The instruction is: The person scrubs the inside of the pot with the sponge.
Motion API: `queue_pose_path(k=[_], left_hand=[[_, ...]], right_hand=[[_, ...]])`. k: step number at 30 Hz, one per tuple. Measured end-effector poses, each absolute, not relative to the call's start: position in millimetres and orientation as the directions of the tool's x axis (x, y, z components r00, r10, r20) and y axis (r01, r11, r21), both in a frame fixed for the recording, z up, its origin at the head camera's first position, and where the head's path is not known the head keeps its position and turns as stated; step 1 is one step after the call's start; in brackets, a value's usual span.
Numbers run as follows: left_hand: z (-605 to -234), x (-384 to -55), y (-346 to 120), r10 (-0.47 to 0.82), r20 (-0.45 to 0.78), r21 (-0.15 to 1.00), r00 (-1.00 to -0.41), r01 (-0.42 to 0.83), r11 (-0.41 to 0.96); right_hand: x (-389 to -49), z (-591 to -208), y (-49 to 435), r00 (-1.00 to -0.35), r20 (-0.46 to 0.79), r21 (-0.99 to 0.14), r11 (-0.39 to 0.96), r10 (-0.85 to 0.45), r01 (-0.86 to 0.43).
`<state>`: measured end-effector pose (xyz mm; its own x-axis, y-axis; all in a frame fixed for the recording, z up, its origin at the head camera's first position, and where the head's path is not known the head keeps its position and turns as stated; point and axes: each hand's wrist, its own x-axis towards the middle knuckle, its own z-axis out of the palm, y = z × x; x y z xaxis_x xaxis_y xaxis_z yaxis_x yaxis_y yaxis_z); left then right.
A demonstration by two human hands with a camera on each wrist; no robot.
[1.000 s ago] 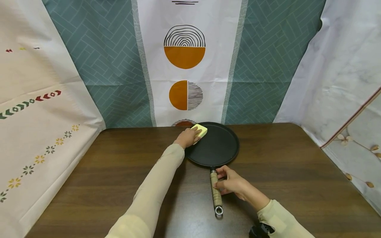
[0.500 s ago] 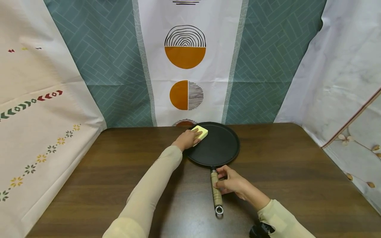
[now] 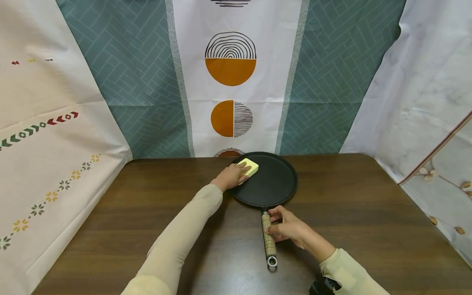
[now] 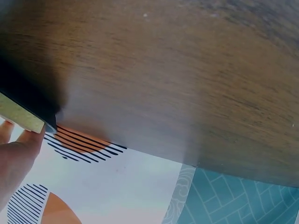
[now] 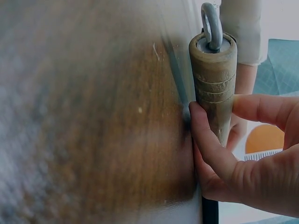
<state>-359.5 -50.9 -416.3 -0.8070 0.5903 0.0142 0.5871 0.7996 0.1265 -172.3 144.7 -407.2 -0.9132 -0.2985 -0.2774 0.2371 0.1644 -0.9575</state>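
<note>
A flat black pan (image 3: 274, 180) lies on the table with its light wooden handle (image 3: 269, 239) pointing toward me. My left hand (image 3: 229, 177) holds a pale yellow sponge (image 3: 251, 167) against the left part of the pan's surface. In the left wrist view, only fingertips and an edge of the sponge (image 4: 22, 117) show at the left, beside the dark pan rim (image 4: 49, 122). My right hand (image 3: 289, 227) grips the handle near the pan. Its thumb and fingers stand on opposite sides of the wooden handle (image 5: 214, 70) in the right wrist view.
The brown wooden table (image 3: 354, 213) carries the pan near its back edge. Behind hangs a green and white patterned cloth (image 3: 318, 73). More cloths border the table at the left (image 3: 66, 155) and right (image 3: 409, 102). A black watch-like device (image 3: 324, 285) sits at the right wrist.
My left hand and the sponge have shifted slightly toward me over the pan's left side. The right hand and the handle look unchanged.
</note>
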Motion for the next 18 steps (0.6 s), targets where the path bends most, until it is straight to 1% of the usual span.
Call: queue_pose_path(k=[8,18], left_hand=[[-417.4,-354.1,-52.9,0.594,-0.012,0.124,-0.804,0.589,0.799],[-417.8,-340.8,-49.7,0.569,0.014,0.174,-0.822,0.563,0.808]], right_hand=[[-173.7,-408.4,144.3,-0.916,-0.29,-0.952,0.184,-0.276,0.246],[-176.4,-411.0,146.7,-0.912,-0.286,-0.955,0.166,-0.294,0.246]])
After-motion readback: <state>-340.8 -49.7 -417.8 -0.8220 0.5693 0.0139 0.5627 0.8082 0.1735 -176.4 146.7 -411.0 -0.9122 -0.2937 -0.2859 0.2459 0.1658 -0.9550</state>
